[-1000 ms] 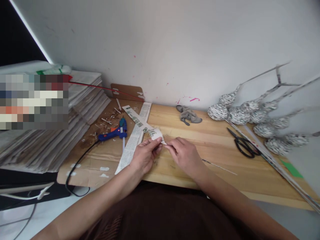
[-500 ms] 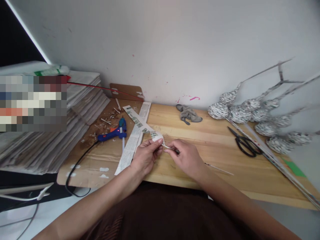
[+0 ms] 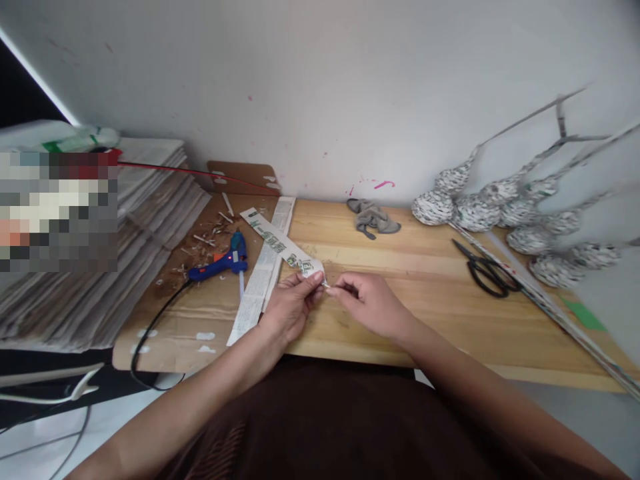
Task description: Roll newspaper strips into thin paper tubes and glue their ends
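Note:
My left hand (image 3: 287, 307) pinches the near end of a printed newspaper strip (image 3: 277, 245) that runs back and left across the wooden table (image 3: 425, 300). My right hand (image 3: 373, 303) is closed in a pinch just right of it, holding a thin stick whose tip meets the strip's corner; most of the stick is hidden under the hand. The two hands almost touch at the strip's end. A second, longer newspaper strip (image 3: 260, 280) lies under the first one.
A blue glue gun (image 3: 220, 263) with black cord lies on brown cardboard (image 3: 175, 333) at the left, beside a newspaper stack (image 3: 150, 220). A grey cloth (image 3: 373, 219) lies at the back. Black scissors (image 3: 485, 273) and newspaper-wrapped balls on sticks (image 3: 500, 213) are on the right.
The head view has shifted slightly. My right hand has closed in on the strip's corner, so the thin stick that trailed to the right on the table is now hidden.

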`<state>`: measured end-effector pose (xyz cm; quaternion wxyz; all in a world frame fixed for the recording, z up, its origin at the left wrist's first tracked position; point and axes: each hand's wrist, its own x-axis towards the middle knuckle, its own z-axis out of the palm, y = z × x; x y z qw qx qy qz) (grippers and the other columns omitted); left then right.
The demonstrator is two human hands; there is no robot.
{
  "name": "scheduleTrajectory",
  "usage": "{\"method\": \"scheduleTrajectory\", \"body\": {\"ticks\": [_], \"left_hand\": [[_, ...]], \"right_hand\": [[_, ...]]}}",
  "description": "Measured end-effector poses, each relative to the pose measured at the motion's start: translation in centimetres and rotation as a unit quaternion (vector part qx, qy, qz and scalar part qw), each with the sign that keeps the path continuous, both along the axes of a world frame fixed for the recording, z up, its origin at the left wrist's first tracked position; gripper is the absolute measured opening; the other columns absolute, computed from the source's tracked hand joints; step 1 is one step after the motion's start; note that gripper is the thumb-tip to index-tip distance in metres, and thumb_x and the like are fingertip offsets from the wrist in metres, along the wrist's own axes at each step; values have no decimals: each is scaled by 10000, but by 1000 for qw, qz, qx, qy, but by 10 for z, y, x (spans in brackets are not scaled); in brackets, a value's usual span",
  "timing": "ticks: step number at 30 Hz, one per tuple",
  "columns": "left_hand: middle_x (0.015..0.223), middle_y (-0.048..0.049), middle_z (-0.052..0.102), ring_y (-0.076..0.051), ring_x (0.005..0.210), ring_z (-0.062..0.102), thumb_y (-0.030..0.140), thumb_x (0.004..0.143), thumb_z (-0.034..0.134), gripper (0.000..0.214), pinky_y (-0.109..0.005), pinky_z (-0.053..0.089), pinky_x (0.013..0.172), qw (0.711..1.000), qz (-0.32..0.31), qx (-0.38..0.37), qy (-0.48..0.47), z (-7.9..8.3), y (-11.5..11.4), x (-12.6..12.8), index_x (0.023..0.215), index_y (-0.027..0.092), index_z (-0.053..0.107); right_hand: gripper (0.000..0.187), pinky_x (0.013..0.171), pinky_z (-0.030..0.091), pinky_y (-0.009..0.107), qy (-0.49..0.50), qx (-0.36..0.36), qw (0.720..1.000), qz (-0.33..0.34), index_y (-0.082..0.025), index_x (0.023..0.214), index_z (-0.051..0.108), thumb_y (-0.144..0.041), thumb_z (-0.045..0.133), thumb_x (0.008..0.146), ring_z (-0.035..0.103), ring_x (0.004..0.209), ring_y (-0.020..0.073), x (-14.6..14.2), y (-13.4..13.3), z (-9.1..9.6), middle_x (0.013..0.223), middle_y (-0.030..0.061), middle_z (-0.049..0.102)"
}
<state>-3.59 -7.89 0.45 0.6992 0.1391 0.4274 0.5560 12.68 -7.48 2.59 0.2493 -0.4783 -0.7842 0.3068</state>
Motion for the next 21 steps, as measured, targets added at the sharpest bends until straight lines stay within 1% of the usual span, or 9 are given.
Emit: {"method": "scheduleTrajectory", "body": {"ticks": [3, 5, 8, 12, 13, 15, 17, 18, 21], "left_hand": [[663, 6, 647, -53, 541, 585, 119, 624, 840, 217, -131, 499, 509, 1000, -5, -1, 4, 1, 1, 0, 761, 102, 673], [665, 6, 650, -54, 544, 589, 124, 623, 844, 219, -130, 502, 516, 1000, -8, 1, 3, 1, 1, 0, 749, 109, 666], [669, -2, 660, -55, 553, 594, 124, 633, 839, 206, -128, 505, 522, 1000, -8, 1, 6, 1, 1, 1, 745, 111, 666], [683, -12, 671, -59, 564, 597, 118, 643, 830, 196, -128, 506, 522, 1000, -13, 0, 10, 0, 1, 0, 767, 106, 679], [679, -11, 669, -60, 562, 597, 119, 643, 831, 197, -132, 508, 523, 1000, -13, 1, 10, -1, 1, 0, 768, 105, 679], [679, -12, 669, -66, 561, 598, 128, 642, 833, 203, -143, 514, 524, 1000, -17, 4, 11, -2, 1, 0, 772, 104, 679], [691, -21, 677, -74, 573, 608, 141, 647, 832, 206, -152, 520, 531, 1000, -22, 10, 13, -3, 1, -1, 782, 102, 682], [700, -26, 683, -76, 578, 612, 145, 651, 831, 206, -151, 521, 534, 999, -25, 12, 14, -3, 1, -1, 788, 101, 684], [699, -27, 689, -69, 575, 614, 140, 646, 835, 200, -140, 523, 540, 999, -27, 15, 12, -4, 1, -2, 774, 105, 685]], "right_hand": [[156, 650, 387, 270, -16, 84, 996, 3, -199, 824, 637, -337, 609, 888, 558, 677, 145, 1, -2, -3, 761, 21, 657], [188, 671, 389, 277, -34, 110, 993, 13, -194, 801, 622, -314, 549, 926, 564, 693, 153, 2, -4, -4, 760, 34, 650], [245, 664, 382, 272, -28, 101, 994, 27, -194, 767, 608, -276, 480, 960, 555, 666, 143, 3, -4, -3, 738, 26, 643], [308, 617, 357, 265, -30, 62, 997, 29, -195, 697, 574, -287, 461, 968, 533, 617, 133, 3, -3, -1, 661, 7, 611], [302, 605, 350, 265, -30, 52, 998, 23, -196, 699, 574, -297, 472, 964, 529, 605, 131, 3, -4, -1, 653, 3, 610], [216, 607, 355, 264, -13, 40, 999, 11, -204, 771, 608, -326, 537, 934, 546, 615, 131, 1, -4, -1, 701, 0, 647], [142, 635, 373, 262, 11, 42, 999, 4, -213, 859, 634, -335, 583, 908, 576, 655, 135, 0, -5, 0, 780, 3, 684], [131, 645, 377, 262, 16, 46, 999, 3, -213, 873, 637, -328, 585, 907, 582, 666, 134, -1, -5, 0, 795, 4, 690], [196, 615, 353, 261, -6, 52, 999, 6, -197, 773, 617, -269, 527, 932, 545, 609, 124, -1, -4, 1, 702, -3, 651]]}}
